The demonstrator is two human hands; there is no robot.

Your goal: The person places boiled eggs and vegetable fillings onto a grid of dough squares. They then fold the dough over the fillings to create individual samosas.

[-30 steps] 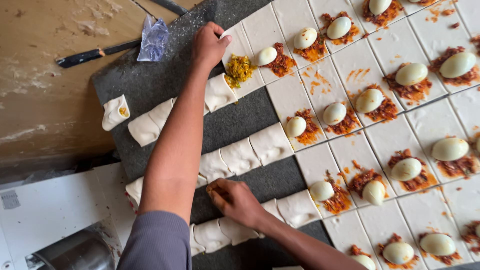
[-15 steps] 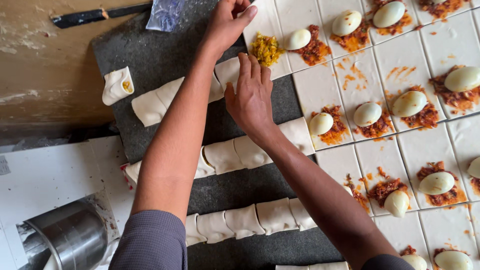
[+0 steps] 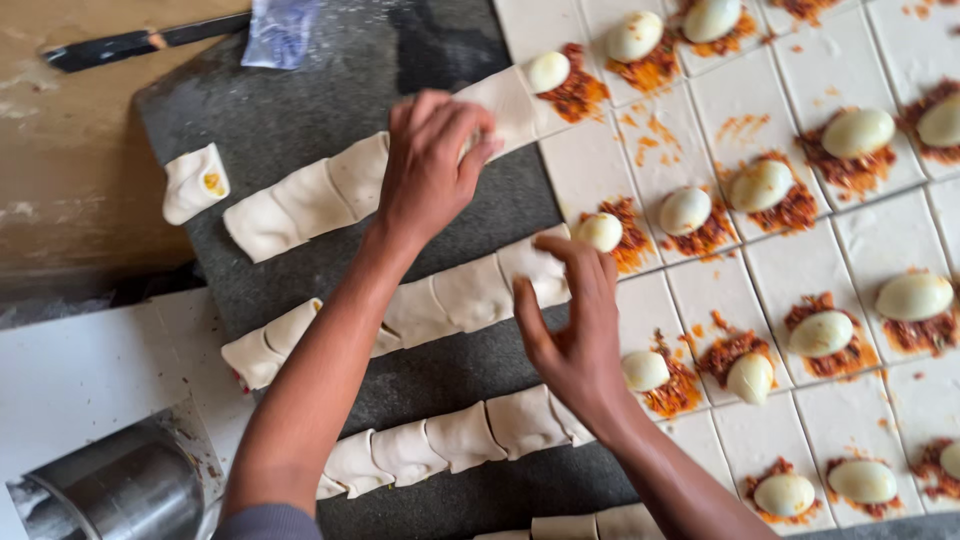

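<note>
1. Where the frame is nearest the wearer, a steel cylinder (image 3: 120, 490) sits at the lower left on a white surface (image 3: 70, 370), and both forearms rise from the bottom edge over a dark grey slab (image 3: 300, 100).
2. The right hand (image 3: 575, 320) hangs open, fingers curled but holding nothing, just beside a halved boiled egg (image 3: 600, 231) on red filling at the end of the middle row of folded pastries (image 3: 440, 300). Half a second ago this hand lay higher up, next to the left one at the top row; it has since dropped back to the middle row.
3. The left hand (image 3: 432, 165) is pinched down on the pastry being folded (image 3: 505, 105) at the right end of the top row of folded pastries (image 3: 320, 195). The yellow-orange filling that showed there a moment ago is now out of sight under dough and fingers, so this piece looks closed over, or nearly so.
4. Right of both hands lie the open dough squares (image 3: 750, 250), each with an egg half on red filling, not yet folded.
5. A lone folded piece (image 3: 193, 182) sits apart at the slab's left.
6. Farthest off, a black-handled knife (image 3: 130, 42) and a crumpled bit of plastic (image 3: 280, 30) lie at the top.
</note>
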